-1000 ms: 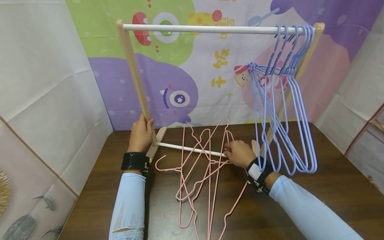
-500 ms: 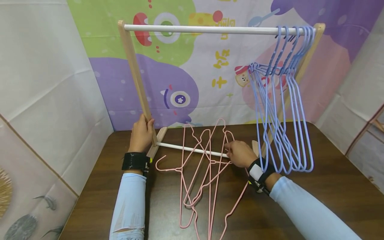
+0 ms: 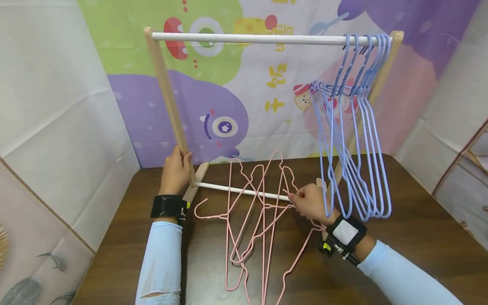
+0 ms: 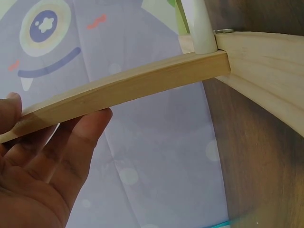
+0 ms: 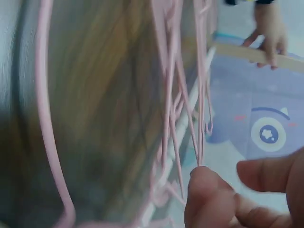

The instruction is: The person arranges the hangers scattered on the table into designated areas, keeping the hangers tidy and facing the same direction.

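My left hand point(image 3: 175, 171) grips the wooden left post point(image 3: 167, 89) of a small clothes rack; the left wrist view shows the thumb above the post and the fingers beneath it. My right hand point(image 3: 310, 203) is low by the rack's right foot, its fingertips pinching part of a pink clothes hanger point(image 3: 282, 190). In the right wrist view several thin pink hanger wires point(image 5: 173, 95) run up to and behind the fingertips point(image 5: 204, 178). Several pink hangers point(image 3: 263, 237) lie tangled across the table and the rack's lower white bar point(image 3: 211, 185).
Blue hangers point(image 3: 358, 148) hang bunched at the right end of the top white bar point(image 3: 244, 39), partly in front of my right hand and wrist. A cartoon cloth point(image 3: 213, 101) stands behind the brown table point(image 3: 152, 237); pale cloth panels point(image 3: 49, 84) flank it.
One pink hanger among the tangle has shifted slightly, its top corner moving left. My right hand has turned and its wrist has moved right. The left hand keeps its hold.
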The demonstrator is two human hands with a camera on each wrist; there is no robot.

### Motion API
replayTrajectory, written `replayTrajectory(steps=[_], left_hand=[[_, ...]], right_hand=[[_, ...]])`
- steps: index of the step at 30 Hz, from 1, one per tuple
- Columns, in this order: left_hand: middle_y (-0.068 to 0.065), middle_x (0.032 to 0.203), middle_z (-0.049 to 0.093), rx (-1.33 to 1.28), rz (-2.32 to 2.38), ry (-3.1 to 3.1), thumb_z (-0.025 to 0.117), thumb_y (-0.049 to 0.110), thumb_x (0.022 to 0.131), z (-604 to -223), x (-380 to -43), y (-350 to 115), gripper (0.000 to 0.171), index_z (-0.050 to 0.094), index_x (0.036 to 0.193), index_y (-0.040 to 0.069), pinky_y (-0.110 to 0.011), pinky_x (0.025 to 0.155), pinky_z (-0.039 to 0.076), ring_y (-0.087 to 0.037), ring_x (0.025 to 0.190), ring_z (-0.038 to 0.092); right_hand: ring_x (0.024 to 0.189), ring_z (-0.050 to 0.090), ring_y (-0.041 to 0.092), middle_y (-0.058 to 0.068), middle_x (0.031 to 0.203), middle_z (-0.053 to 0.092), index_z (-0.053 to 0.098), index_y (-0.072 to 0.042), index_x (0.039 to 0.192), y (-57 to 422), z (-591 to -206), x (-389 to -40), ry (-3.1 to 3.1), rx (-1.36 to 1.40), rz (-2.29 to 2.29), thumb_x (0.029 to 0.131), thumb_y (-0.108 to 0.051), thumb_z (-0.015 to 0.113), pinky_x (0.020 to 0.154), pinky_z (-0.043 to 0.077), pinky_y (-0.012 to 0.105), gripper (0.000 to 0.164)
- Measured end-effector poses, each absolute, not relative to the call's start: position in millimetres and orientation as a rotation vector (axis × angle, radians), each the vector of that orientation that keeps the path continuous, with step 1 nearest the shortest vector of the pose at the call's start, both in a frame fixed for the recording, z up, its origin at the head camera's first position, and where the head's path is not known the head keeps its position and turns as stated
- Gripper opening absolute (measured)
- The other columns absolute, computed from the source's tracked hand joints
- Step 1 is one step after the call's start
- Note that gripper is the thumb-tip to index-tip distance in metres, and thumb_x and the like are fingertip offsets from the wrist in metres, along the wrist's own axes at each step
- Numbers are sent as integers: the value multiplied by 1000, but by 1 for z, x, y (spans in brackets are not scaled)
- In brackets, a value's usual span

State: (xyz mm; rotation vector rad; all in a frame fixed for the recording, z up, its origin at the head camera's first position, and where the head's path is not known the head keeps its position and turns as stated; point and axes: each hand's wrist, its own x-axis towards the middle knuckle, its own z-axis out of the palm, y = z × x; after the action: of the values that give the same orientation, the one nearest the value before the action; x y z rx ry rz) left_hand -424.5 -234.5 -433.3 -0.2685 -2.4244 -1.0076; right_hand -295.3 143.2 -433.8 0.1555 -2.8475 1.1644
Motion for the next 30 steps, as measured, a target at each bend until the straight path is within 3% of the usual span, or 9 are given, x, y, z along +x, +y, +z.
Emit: replayTrajectory(steps=[7, 11, 14, 19, 30], left_hand=[[-25, 95, 68, -278, -1015, -2420, 55, 23, 108, -435, -424, -236, 29, 56, 117, -4, -54, 67, 54, -41, 83, 70], [-27, 98, 69, -255, -1027, -2437, 53, 23, 108, -439, -419, -241, 29, 56, 117, -4, -54, 66, 56, -43, 85, 71], [-27, 98, 69, -232, -1024, -2442, 53, 23, 108, -440, -415, -245, 29, 56, 118, -4, -55, 64, 56, -43, 84, 72], [-28, 98, 69, -231, -1022, -2440, 53, 23, 108, -439, -416, -245, 29, 55, 118, -5, -56, 64, 56, -44, 84, 71], [-28, 95, 68, -280, -1014, -2414, 55, 20, 107, -435, -424, -235, 27, 56, 115, -5, -56, 65, 56, -44, 83, 71]], right_hand=[[46, 58, 8, 7, 65, 65, 63, 13, 99, 134, -445, -279, -2826, -306, 2090, 104, -20, 58, 44, 50, 21, 34], [50, 60, 7, 6, 69, 67, 61, 9, 111, 121, -462, -272, -2709, -419, 2382, 105, -18, 57, 48, 51, 20, 29], [53, 60, 6, 4, 71, 67, 62, 5, 112, 109, -471, -270, -2546, -527, 2559, 106, -16, 57, 49, 49, 18, 23], [53, 56, 3, -1, 70, 64, 63, 2, 103, 94, -478, -271, -2312, -697, 2624, 104, -13, 58, 48, 43, 16, 15], [53, 54, 4, -2, 71, 61, 63, 4, 108, 92, -476, -268, -2303, -775, 2379, 103, -7, 53, 47, 44, 19, 16]])
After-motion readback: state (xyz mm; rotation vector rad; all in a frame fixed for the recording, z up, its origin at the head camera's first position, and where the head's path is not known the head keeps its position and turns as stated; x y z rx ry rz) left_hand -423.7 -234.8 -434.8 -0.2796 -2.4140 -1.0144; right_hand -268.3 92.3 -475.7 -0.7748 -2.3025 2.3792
